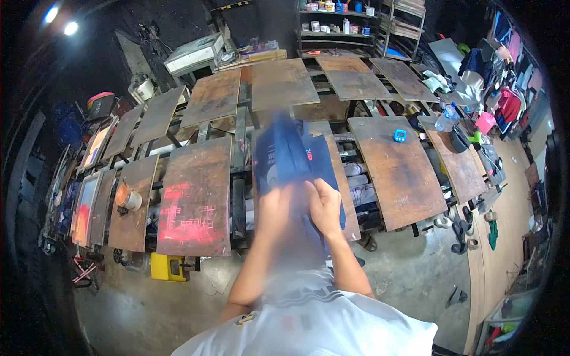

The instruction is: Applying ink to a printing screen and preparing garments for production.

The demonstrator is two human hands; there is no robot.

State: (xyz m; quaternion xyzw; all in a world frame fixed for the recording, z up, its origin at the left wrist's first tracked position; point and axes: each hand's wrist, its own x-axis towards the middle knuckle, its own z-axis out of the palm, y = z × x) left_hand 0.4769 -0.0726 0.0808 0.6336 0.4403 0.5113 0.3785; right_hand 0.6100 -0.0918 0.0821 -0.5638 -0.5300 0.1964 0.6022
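- Grasping a dark blue, light-printed piece of flat, cloth-like material point(329, 157) in the curled right hand point(323, 206), at its near part.
- Reaching to the same material with the left hand point(276, 203); cannot tell how tightly it grips, owing to blur.
- Keeping the material over a flat, brown, rectangular board point(350, 223), midway along the near row.
- Can see a yellow plastic box-like container point(160, 267) low beside the boards at left; cannot make out its inside.
- Can see a small orange-and-white pail point(132, 202) on a brown board farther left; cannot tell its contents.
- Can see a clear, blue-capped plastic bottle point(444, 121) at right, near a pink container point(485, 123); cannot tell what either holds.
- Farthest off, can see small jars and tins point(315, 26) on a black shelf point(335, 34), with contents hidden.
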